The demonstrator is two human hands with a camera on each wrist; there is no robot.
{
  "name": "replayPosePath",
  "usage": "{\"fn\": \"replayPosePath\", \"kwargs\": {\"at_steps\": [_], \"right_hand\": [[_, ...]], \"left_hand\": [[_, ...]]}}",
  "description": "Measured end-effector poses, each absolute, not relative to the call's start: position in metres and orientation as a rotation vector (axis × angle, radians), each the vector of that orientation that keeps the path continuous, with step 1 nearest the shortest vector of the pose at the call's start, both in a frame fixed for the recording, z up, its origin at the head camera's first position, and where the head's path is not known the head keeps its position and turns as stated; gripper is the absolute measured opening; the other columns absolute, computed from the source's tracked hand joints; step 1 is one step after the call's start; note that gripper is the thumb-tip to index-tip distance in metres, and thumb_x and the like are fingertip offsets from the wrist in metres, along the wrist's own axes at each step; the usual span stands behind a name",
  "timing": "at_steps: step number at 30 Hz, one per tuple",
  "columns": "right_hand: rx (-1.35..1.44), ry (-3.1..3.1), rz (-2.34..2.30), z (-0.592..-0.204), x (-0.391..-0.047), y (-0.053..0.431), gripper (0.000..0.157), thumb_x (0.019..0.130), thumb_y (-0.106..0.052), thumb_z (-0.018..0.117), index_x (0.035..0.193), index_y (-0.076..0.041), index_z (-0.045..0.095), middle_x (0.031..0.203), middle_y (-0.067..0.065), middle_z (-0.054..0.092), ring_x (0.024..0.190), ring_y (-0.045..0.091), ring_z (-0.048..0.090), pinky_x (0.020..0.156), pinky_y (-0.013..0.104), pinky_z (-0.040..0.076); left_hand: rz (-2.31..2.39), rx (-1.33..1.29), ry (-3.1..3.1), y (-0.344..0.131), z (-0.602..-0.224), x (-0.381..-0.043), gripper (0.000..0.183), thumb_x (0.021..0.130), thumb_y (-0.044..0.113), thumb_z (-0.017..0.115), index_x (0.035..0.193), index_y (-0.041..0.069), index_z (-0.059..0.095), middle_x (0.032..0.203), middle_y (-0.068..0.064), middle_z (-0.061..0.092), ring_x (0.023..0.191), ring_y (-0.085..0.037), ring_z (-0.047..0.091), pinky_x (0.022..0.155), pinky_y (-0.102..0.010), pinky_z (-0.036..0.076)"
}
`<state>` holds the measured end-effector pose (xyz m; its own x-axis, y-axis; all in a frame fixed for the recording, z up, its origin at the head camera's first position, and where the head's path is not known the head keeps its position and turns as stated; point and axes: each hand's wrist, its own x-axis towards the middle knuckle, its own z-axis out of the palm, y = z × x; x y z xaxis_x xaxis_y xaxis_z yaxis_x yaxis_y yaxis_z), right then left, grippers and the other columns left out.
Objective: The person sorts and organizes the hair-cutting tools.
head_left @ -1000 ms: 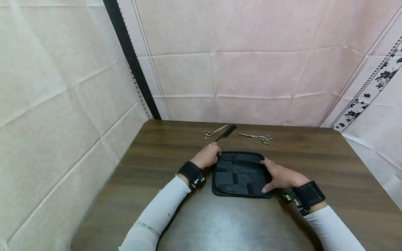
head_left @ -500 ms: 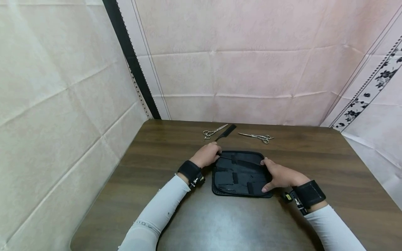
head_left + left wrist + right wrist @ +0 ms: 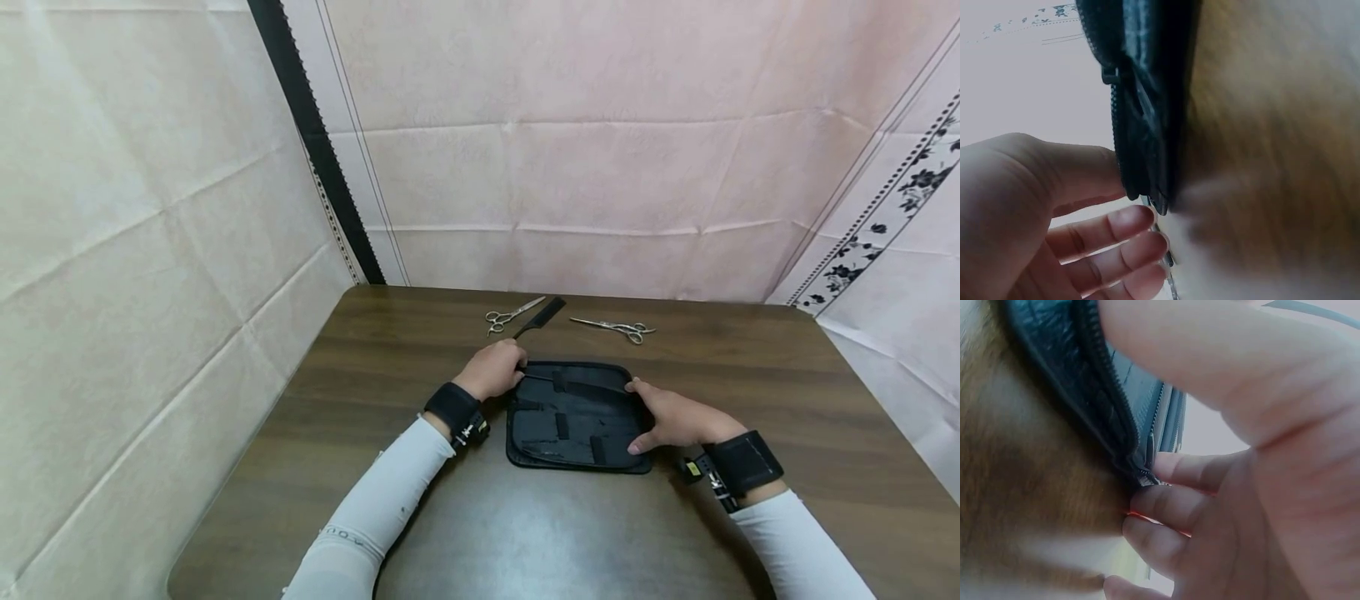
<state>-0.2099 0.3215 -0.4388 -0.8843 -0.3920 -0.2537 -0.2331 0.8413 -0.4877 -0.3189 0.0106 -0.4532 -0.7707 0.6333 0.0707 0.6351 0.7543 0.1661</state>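
A black zip case [image 3: 577, 417] lies on the brown table with its inner face and elastic loops turned up. At its far left corner my left hand [image 3: 492, 369] pinches the edge; in the left wrist view the thumb presses the zipped rim [image 3: 1121, 144] and the fingers curl near the corner. My right hand [image 3: 678, 417] grips the right side, thumb on the near part and fingertips at the far part. Close up in the right wrist view, the zipper teeth [image 3: 1116, 387] run beside that thumb.
Beyond the case, a black comb [image 3: 546, 312] points away from my left hand. One pair of silver scissors [image 3: 513, 314] lies left of the comb, another pair of scissors [image 3: 613, 327] to its right. Pale cloth [image 3: 600, 183] hangs behind the wooden table [image 3: 405, 367].
My right hand has shifted very slightly to the right at the case's edge. The left hand, case, comb and scissors look the same.
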Motion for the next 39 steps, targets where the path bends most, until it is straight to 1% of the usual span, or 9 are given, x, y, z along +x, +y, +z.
{"fn": "replayPosePath", "kwargs": {"at_steps": [3,6,10,14,19,25,29,33,39], "right_hand": [[-0.464,2.666,-0.654,-0.438,-0.21,0.321,0.113,0.07,-0.05,0.081,0.15,-0.001,0.019,0.152,0.028,0.027,0.139,0.043,0.03,0.108,0.061,0.029],[-0.46,2.656,-0.668,-0.437,-0.21,0.32,0.114,0.069,-0.048,0.082,0.152,-0.005,0.016,0.153,0.029,0.024,0.138,0.044,0.03,0.107,0.061,0.029],[-0.474,2.661,-0.677,-0.436,-0.209,0.318,0.115,0.069,-0.047,0.083,0.152,-0.006,0.016,0.154,0.028,0.024,0.139,0.043,0.03,0.107,0.061,0.029],[-0.493,2.673,-0.677,-0.436,-0.21,0.318,0.114,0.069,-0.047,0.083,0.152,-0.006,0.017,0.154,0.027,0.025,0.139,0.042,0.03,0.108,0.06,0.029],[-0.503,2.681,-0.688,-0.437,-0.208,0.32,0.112,0.07,-0.045,0.083,0.152,-0.005,0.017,0.154,0.026,0.025,0.14,0.042,0.029,0.108,0.06,0.028],[-0.512,2.689,-0.706,-0.438,-0.205,0.32,0.109,0.07,-0.044,0.083,0.151,-0.005,0.021,0.154,0.025,0.027,0.14,0.041,0.029,0.109,0.06,0.028],[-0.502,2.692,-0.689,-0.439,-0.206,0.32,0.108,0.07,-0.045,0.083,0.151,-0.007,0.023,0.154,0.025,0.026,0.14,0.042,0.029,0.108,0.06,0.028],[-0.49,2.692,-0.667,-0.438,-0.208,0.321,0.108,0.069,-0.046,0.084,0.151,-0.007,0.024,0.154,0.025,0.026,0.141,0.042,0.028,0.109,0.061,0.027],[-0.485,2.698,-0.663,-0.438,-0.207,0.321,0.107,0.069,-0.046,0.084,0.15,-0.007,0.026,0.154,0.026,0.027,0.14,0.043,0.029,0.108,0.061,0.028]], "left_hand": [[-0.272,-1.054,-2.938,0.01,-0.452,-0.319,0.019,0.092,0.021,0.064,0.109,0.013,0.07,0.107,-0.002,0.063,0.094,-0.013,0.059,0.081,-0.03,0.052],[-0.314,-1.075,-2.947,0.007,-0.451,-0.321,0.022,0.093,0.026,0.064,0.11,0.014,0.069,0.108,-0.001,0.062,0.093,-0.013,0.058,0.08,-0.03,0.051],[-0.464,-1.007,-2.964,0.004,-0.444,-0.328,0.024,0.095,0.031,0.061,0.111,0.014,0.069,0.104,-0.001,0.064,0.088,-0.013,0.06,0.076,-0.029,0.05],[-0.457,-0.892,-2.971,0.012,-0.436,-0.346,0.018,0.097,0.026,0.059,0.103,0.011,0.068,0.091,-0.002,0.065,0.078,-0.015,0.06,0.069,-0.03,0.05],[-0.305,-0.845,-3.046,0.033,-0.433,-0.376,0.014,0.095,0.023,0.061,0.097,0.009,0.063,0.084,-0.004,0.062,0.071,-0.017,0.058,0.062,-0.031,0.047],[-0.228,-0.815,-3.211,0.048,-0.437,-0.402,0.011,0.095,0.016,0.058,0.087,0.01,0.061,0.074,-0.004,0.057,0.06,-0.018,0.051,0.051,-0.03,0.038],[-0.185,-0.801,-3.224,0.054,-0.444,-0.411,0.012,0.095,0.014,0.056,0.091,0.008,0.066,0.08,-0.006,0.062,0.063,-0.018,0.055,0.055,-0.032,0.042],[-0.156,-0.777,-3.203,0.061,-0.449,-0.42,0.01,0.094,0.015,0.059,0.097,0.009,0.067,0.089,-0.006,0.066,0.071,-0.018,0.061,0.061,-0.032,0.046],[-0.182,-0.73,-3.209,0.065,-0.45,-0.425,0.008,0.094,0.011,0.058,0.097,0.008,0.066,0.088,-0.007,0.066,0.068,-0.019,0.06,0.058,-0.032,0.044]]}}
